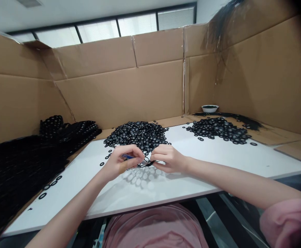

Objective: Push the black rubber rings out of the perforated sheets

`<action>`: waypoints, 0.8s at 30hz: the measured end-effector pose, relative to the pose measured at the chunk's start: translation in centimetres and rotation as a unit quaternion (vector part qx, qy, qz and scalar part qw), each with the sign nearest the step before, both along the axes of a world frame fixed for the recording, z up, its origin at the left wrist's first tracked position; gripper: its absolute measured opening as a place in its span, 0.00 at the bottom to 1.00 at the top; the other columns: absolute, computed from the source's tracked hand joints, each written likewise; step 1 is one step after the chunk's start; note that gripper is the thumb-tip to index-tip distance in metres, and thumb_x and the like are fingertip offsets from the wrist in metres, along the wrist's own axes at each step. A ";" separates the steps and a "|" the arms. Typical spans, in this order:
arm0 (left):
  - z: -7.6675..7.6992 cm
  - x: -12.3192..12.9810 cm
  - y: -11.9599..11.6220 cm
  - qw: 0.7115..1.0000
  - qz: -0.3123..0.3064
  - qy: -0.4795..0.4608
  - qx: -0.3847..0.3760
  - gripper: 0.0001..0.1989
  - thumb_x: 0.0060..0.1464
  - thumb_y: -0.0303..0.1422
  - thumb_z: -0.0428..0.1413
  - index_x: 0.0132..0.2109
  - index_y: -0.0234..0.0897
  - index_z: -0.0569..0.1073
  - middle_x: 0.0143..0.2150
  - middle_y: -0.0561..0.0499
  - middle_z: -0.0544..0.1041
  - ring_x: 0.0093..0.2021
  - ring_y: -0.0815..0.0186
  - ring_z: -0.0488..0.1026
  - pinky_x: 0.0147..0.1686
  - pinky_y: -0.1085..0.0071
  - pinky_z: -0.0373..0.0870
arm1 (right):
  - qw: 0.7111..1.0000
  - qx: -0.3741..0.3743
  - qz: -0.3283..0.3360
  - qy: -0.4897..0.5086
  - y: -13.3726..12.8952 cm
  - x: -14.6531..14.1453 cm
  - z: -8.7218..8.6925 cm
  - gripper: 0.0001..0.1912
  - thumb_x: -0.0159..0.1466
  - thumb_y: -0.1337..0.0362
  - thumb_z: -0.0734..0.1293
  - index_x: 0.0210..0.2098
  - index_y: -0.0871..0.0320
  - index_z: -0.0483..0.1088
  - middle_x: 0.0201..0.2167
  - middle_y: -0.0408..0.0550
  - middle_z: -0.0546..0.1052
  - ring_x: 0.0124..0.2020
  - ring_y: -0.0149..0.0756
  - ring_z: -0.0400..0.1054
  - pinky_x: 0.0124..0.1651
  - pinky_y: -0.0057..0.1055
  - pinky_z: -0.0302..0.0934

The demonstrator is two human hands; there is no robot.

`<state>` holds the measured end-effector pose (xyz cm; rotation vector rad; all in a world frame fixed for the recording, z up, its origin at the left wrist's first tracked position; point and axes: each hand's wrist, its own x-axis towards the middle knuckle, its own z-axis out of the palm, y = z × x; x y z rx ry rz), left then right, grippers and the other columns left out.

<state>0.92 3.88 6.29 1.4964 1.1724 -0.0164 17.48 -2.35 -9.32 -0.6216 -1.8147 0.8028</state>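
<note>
Over the white table, we hold a blue tool in our left hand and pinch small black rings with the fingers of our right hand. Just behind our hands we see a large ring pile (glossy in places), with a smaller heap to the right and a white bowl beyond it.

Two hands, two ring piles (the rings themselves lie too thick to count), one board, one bowl, one blue tool, five window panes.
</note>
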 end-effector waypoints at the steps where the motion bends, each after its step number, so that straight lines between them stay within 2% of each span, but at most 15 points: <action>1: 0.1 0.1 0.1 1.000 -0.014 0.005 0.009 0.06 0.54 0.31 0.57 0.33 0.32 0.75 0.27 0.51 0.72 0.24 0.73 0.68 0.22 0.79 0.63 | 1.000 0.002 0.004 -0.006 0.0 0.0 0.0 0.04 0.64 0.69 0.59 0.36 0.60 0.65 0.30 0.48 0.72 0.31 0.33 0.65 0.35 0.30 0.56; 7: 0.1 0.6 0.1 0.993 -0.103 0.010 0.058 0.06 0.56 0.31 0.54 0.35 0.33 0.75 0.29 0.49 0.75 0.28 0.70 0.71 0.28 0.78 0.67 | 0.999 0.016 0.018 -0.035 0.1 0.0 -0.2 0.04 0.65 0.69 0.58 0.36 0.59 0.64 0.28 0.46 0.70 0.29 0.32 0.63 0.34 0.29 0.55; 15: -0.2 0.7 -0.6 0.974 -0.195 -0.006 0.119 0.07 0.59 0.27 0.51 0.36 0.34 0.74 0.31 0.48 0.76 0.30 0.69 0.71 0.31 0.77 0.65 | 0.997 0.027 0.029 -0.060 0.1 -0.2 -0.5 0.05 0.65 0.68 0.58 0.35 0.59 0.65 0.27 0.45 0.68 0.26 0.31 0.61 0.30 0.27 0.52; 19: -0.5 0.5 -0.8 0.971 -0.214 -0.010 0.109 0.08 0.59 0.27 0.50 0.37 0.34 0.73 0.31 0.48 0.76 0.30 0.69 0.71 0.30 0.76 0.64 | 0.996 0.042 0.027 -0.069 0.1 -0.3 -0.6 0.07 0.65 0.68 0.57 0.34 0.59 0.65 0.26 0.44 0.68 0.25 0.30 0.60 0.29 0.27 0.51; 24: -1.0 0.3 -1.1 0.975 -0.201 0.001 0.093 0.08 0.60 0.30 0.50 0.37 0.34 0.74 0.31 0.48 0.76 0.30 0.69 0.71 0.30 0.76 0.63 | 0.996 0.047 0.028 -0.077 0.1 -0.4 -0.6 0.07 0.65 0.68 0.57 0.33 0.59 0.65 0.25 0.43 0.67 0.23 0.30 0.59 0.28 0.27 0.50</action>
